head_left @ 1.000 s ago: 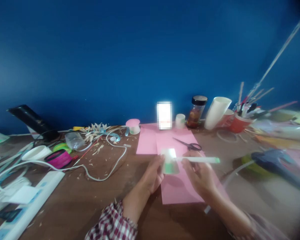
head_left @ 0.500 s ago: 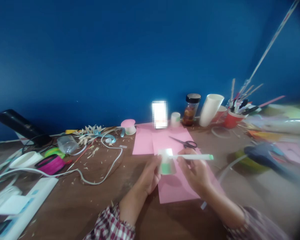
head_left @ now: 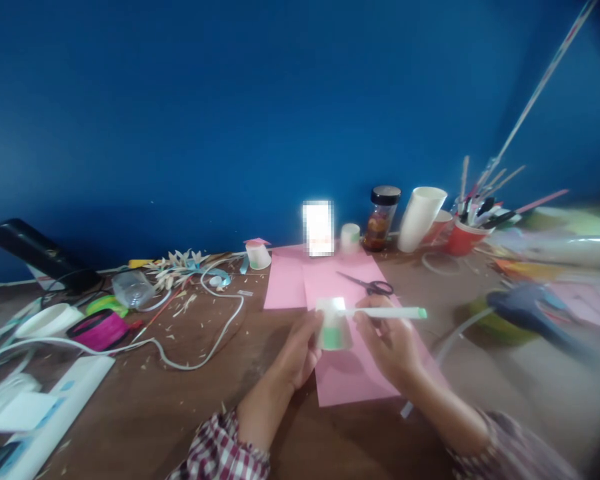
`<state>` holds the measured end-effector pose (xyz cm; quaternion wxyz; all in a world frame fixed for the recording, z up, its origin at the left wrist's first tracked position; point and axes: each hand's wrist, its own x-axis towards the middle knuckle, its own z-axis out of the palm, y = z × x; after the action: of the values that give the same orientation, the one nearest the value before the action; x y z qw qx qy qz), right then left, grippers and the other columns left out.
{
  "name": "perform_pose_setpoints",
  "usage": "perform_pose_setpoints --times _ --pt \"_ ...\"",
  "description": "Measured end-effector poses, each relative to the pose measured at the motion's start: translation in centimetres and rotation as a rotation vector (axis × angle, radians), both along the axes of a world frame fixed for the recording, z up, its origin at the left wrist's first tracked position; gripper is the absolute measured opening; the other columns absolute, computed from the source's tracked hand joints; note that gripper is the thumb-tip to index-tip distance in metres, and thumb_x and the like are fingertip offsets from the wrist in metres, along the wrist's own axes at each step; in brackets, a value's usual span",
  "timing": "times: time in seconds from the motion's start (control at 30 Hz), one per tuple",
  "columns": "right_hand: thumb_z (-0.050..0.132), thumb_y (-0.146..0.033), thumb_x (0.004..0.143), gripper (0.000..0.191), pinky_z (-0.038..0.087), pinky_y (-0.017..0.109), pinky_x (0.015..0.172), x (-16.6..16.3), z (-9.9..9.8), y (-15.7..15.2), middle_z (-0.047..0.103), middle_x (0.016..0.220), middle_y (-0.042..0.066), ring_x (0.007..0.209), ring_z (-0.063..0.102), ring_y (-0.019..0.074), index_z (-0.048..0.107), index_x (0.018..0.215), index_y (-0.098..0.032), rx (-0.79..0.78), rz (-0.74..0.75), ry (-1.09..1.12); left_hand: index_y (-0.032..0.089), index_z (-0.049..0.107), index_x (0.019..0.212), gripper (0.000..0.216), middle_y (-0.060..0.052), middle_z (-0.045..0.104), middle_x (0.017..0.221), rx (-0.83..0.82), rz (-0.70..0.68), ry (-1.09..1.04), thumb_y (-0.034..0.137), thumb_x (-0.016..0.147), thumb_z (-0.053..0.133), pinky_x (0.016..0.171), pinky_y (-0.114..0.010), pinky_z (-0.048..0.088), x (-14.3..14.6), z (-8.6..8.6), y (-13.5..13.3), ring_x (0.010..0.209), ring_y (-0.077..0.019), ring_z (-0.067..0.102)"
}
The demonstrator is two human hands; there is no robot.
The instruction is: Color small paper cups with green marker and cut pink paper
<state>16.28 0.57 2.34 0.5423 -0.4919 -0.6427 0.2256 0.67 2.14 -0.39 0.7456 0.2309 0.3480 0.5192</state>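
Observation:
My left hand (head_left: 300, 353) is closed around the side of a small white paper cup (head_left: 334, 323) with a green patch low on its wall. Pinched in the fingers of my right hand (head_left: 387, 343) is a white marker (head_left: 393, 312) with a green end pointing right. The marker's other end reaches the cup's upper wall; glare there hides whether it touches. Both hands are over pink paper sheets (head_left: 347, 380) on the brown table. Just beyond them lie dark scissors (head_left: 367, 283).
Two more small cups stand behind, one pink-topped (head_left: 258, 256), one plain (head_left: 350, 238). At the back right are a black-lidded jar (head_left: 383, 217), a tall white cup (head_left: 423, 220) and a red pen cup (head_left: 467, 238). A white cable (head_left: 190, 365), power strip (head_left: 55, 420) and glue gun (head_left: 535, 310) flank the hands.
My hands, the cup and the marker keep nearly the same places. The pink top on the back-left cup looks smaller and more angular than before. The view has shifted very slightly.

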Motion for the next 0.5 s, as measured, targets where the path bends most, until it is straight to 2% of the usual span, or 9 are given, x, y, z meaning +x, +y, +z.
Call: perform_pose_setpoints --times 0.13,0.3,0.5 --pt "0.052 -0.025 0.086 0.009 0.042 0.019 0.047 -0.01 0.15 -0.03 0.057 0.068 -0.001 0.054 0.052 0.0096 0.056 0.083 -0.018 0.005 -0.015 -0.023 0.016 0.069 0.089 0.02 -0.008 0.068 0.095 0.008 -0.01 0.0 0.031 0.075 0.07 0.089 -0.03 0.044 0.03 -0.09 0.06 0.096 -0.0207 0.059" --pt "0.05 -0.026 0.087 0.009 0.042 0.019 0.046 -0.05 0.13 -0.05 0.058 0.069 -0.001 0.055 0.055 0.0104 0.055 0.084 -0.019 -0.029 -0.001 -0.008 0.015 0.069 0.089 0.023 -0.007 0.067 0.09 0.0 0.006 0.006 0.032 0.073 0.071 0.086 -0.03 0.045 0.05 -0.05 0.08 0.088 -0.0187 0.06" --pt "0.053 -0.023 0.085 0.005 0.045 0.02 0.049 0.0 -0.04 0.08 0.058 0.071 0.0 0.057 0.056 0.0108 0.055 0.084 -0.019 0.009 -0.007 0.027 0.015 0.069 0.09 0.023 -0.008 0.067 0.093 0.023 -0.008 0.004 0.033 0.075 0.07 0.084 -0.03 0.045 -0.01 -0.31 0.03 0.089 -0.0194 0.06"
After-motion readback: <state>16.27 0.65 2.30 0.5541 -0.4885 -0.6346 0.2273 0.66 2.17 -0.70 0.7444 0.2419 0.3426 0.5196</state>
